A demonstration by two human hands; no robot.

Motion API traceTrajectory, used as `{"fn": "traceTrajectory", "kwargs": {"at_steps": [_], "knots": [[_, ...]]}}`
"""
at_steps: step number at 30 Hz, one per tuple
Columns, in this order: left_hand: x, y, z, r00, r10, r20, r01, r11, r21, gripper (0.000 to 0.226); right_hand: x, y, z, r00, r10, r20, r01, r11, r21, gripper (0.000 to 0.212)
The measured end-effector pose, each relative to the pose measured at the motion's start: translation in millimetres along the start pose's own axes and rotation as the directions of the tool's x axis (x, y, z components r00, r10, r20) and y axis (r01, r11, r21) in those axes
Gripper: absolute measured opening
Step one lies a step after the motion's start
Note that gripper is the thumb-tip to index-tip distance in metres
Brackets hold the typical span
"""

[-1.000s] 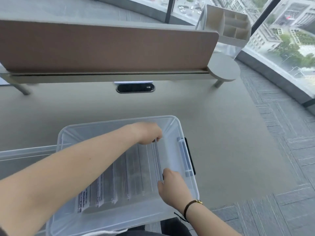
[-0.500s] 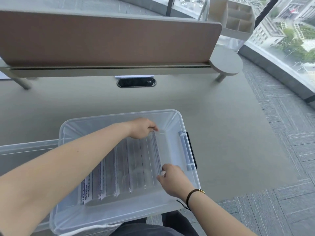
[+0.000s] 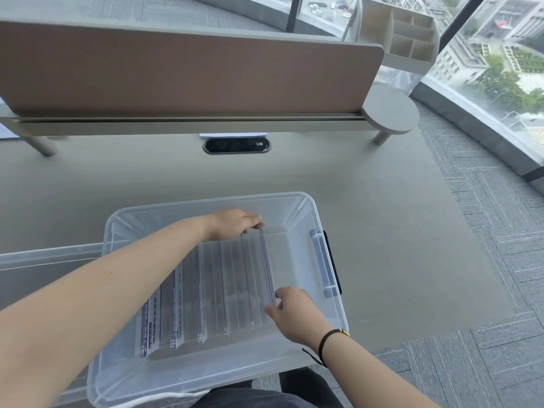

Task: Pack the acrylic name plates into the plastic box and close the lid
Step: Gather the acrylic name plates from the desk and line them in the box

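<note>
A clear plastic box (image 3: 306, 210) sits open at the desk's near edge. Inside it, several clear acrylic name plates (image 3: 217, 293) stand in a slanted row, overlapping from left to right. My left hand (image 3: 235, 223) reaches into the box and pinches the far end of the rightmost plate (image 3: 266, 266). My right hand (image 3: 294, 313), with a dark cord bracelet on the wrist, grips the near end of that same plate. The right part of the box floor is bare. The box's clear lid (image 3: 44, 257) lies to the left, partly hidden by my left arm.
A brown divider panel (image 3: 188, 72) runs along the back of the grey desk (image 3: 382, 231), with a black cable port (image 3: 237, 145) below it. A white compartment organiser (image 3: 397, 39) stands at the back right. Carpeted floor and windows lie to the right.
Both hands stay on the rightmost plate's ends. The left hand drew slightly left and the plate leans closer against the row. The camera tilted a little.
</note>
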State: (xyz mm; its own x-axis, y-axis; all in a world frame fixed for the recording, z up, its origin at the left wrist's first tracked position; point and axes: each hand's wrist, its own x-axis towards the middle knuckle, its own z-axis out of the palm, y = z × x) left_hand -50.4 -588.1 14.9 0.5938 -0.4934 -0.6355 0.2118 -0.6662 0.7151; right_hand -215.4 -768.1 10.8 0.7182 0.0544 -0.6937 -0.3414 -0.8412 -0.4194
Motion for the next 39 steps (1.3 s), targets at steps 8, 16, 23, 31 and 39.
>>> {"fn": "traceTrajectory", "kwargs": {"at_steps": [8, 16, 23, 31, 39], "knots": [[1, -5, 2, 1.0, 0.005, -0.017, -0.005, 0.999, 0.041, 0.044, -2, -5, -2, 0.999, 0.022, 0.042, -0.023, 1.0, 0.021, 0.058], [-3, -6, 10, 0.997, 0.026, -0.07, -0.014, 0.986, 0.165, 0.049, -10, -6, -7, 0.997, 0.021, 0.077, -0.022, 1.0, 0.002, 0.058], [-31, 10, 20, 0.973, 0.074, -0.22, -0.005, 0.954, 0.298, 0.054, -18, -3, -20, 0.996, -0.07, -0.052, 0.068, 0.997, -0.03, 0.047], [-110, 22, 40, 0.865, 0.064, -0.498, 0.056, 0.973, 0.224, 0.041, -26, -27, -46, 0.935, -0.248, -0.253, 0.318, 0.902, 0.291, 0.004], [-200, -1, 66, 0.534, -0.062, -0.843, 0.127, 0.992, 0.008, 0.028, -30, -90, -30, 0.814, -0.55, -0.184, 0.58, 0.778, 0.24, 0.008]]}}
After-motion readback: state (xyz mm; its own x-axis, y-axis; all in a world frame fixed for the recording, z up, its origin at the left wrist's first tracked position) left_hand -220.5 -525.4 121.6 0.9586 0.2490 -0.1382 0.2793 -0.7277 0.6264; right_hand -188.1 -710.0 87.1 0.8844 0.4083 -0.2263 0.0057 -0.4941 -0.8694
